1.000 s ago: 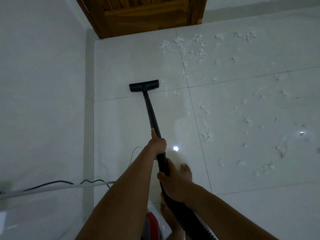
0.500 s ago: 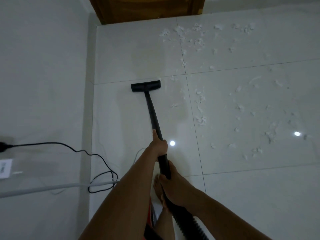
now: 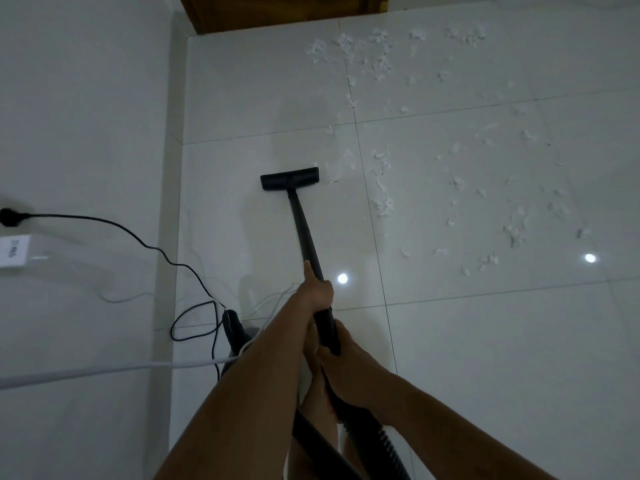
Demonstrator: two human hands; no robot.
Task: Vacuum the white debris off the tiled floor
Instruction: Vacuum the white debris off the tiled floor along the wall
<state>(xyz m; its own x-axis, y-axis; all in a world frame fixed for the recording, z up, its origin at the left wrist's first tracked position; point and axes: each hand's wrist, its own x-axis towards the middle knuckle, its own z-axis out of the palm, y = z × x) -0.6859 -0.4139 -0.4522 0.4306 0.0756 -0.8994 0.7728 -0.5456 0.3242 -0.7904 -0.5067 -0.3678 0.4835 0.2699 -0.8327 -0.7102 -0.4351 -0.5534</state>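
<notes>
White debris (image 3: 382, 202): small flakes and tufts scattered over the right and far part of the tiled floor (image 3: 485, 341), densest in a band near the far wall and in a loose spread right of centre; a few bits lie just right of the nozzle. Black floor nozzle (image 3: 289, 178) sits flat on the tile, left of the main scatter, its right end just beside the nearest flakes. The tile under and left of it looks bare. Black wand (image 3: 304, 230) runs from the nozzle back toward the person, tilted slightly right. Left hand (image 3: 317, 292) is clenched round the wand about midway, thumb laid along the tube pointing toward the nozzle. Right hand (image 3: 343, 368) is wrapped round the near end of the wand, just behind the left, fingers curled under the tube. Ribbed black hose (image 3: 384, 441) continues from that grip to the near edge. Both forearms are bare. Two bright light spots (image 3: 342, 278) reflect off the glossy tile. White wall (image 3: 86, 116) at left, with a black cord (image 3: 138, 240) running from a plug (image 3: 8, 216) down to loops on the floor. A white cable (image 3: 104, 370) crosses low at left. Dark vacuum part (image 3: 235, 330) shows by the left forearm. Wooden door (image 3: 277, 8) at the far edge.
</notes>
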